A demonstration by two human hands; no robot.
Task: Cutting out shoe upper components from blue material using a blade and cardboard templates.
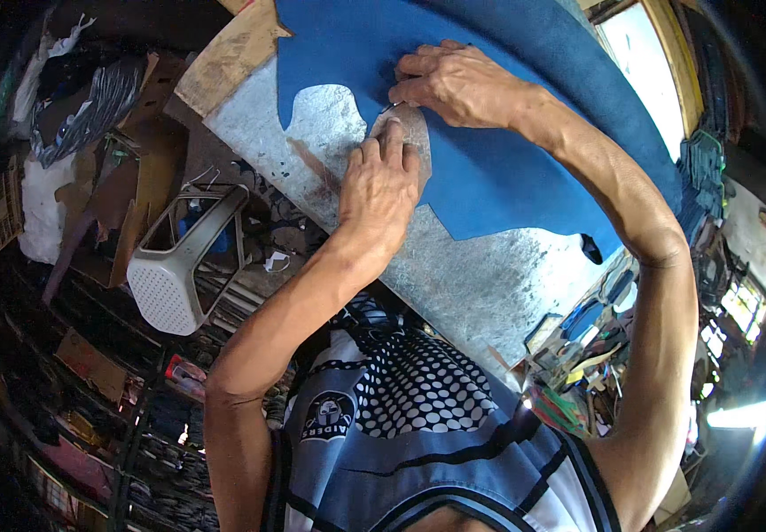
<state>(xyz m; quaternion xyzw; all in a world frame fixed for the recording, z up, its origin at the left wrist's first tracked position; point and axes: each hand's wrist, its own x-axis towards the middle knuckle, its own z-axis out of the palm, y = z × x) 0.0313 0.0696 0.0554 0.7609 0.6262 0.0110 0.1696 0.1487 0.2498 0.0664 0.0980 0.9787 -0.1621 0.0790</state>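
Observation:
A large sheet of blue leather (511, 182) with cut-out edges lies over a scuffed metal-topped table (463, 275). My left hand (378, 184) lies with its fingers stretched out on a small greyish-brown, rounded template (416, 133), pressing it against the leather. Just beyond it, my right hand (461, 84) is closed in a pinch around a thin tool (390, 107). Only a short dark tip of that tool shows beside the template's far edge; my fingers hide the rest, and I cannot tell its exact kind.
A grey plastic stool (166, 288) lies on its side left of the table. Cardboard (148, 191) and a black plastic bag (90, 102) are heaped behind it. Scraps and loose pieces (591, 324) crowd the table's right corner. A wooden board (228, 58) borders the far left.

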